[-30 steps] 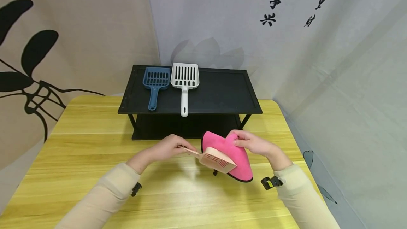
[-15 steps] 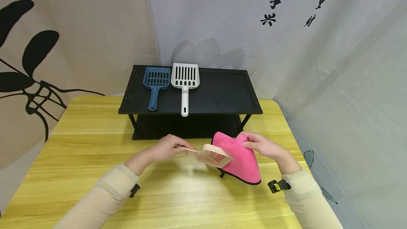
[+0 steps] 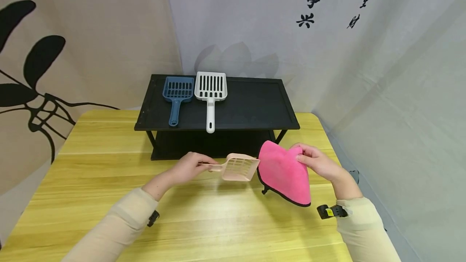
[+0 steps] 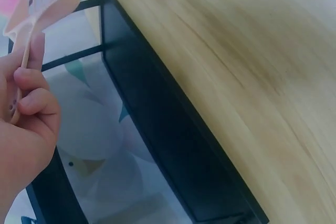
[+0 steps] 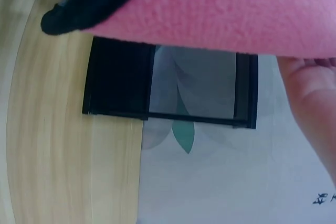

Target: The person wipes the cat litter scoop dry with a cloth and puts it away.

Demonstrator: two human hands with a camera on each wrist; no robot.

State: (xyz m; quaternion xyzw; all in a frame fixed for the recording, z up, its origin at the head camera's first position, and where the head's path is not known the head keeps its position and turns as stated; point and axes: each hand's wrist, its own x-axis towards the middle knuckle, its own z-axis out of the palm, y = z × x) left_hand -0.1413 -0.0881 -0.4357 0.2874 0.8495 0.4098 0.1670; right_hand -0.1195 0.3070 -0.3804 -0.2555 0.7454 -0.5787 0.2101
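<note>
My left hand [image 3: 189, 170] pinches the handle of a pale pink litter scoop [image 3: 240, 168], its slotted head held above the table and pointing right. In the left wrist view, thumb and fingers curl round the scoop's handle [image 4: 25, 51]. A bright pink cloth [image 3: 284, 171] with a black edge and a small black tab hangs from my right hand [image 3: 320, 163], which grips its upper part. The cloth's left edge is right beside the scoop's tip; whether they touch I cannot tell. In the right wrist view the cloth [image 5: 236, 14] hides most of the fingers.
A black two-tier rack [image 3: 255, 108] stands at the back of the wooden table [image 3: 204, 225]. On its top lie a blue litter scoop [image 3: 175, 96] and a white litter scoop [image 3: 210, 96], handles toward me. A printed curtain [image 3: 247, 19] hangs behind.
My right hand has moved right with the cloth, drawing it off the pale pink scoop's head. The scoop has tilted so its slots show more; my left hand has shifted slightly left.
</note>
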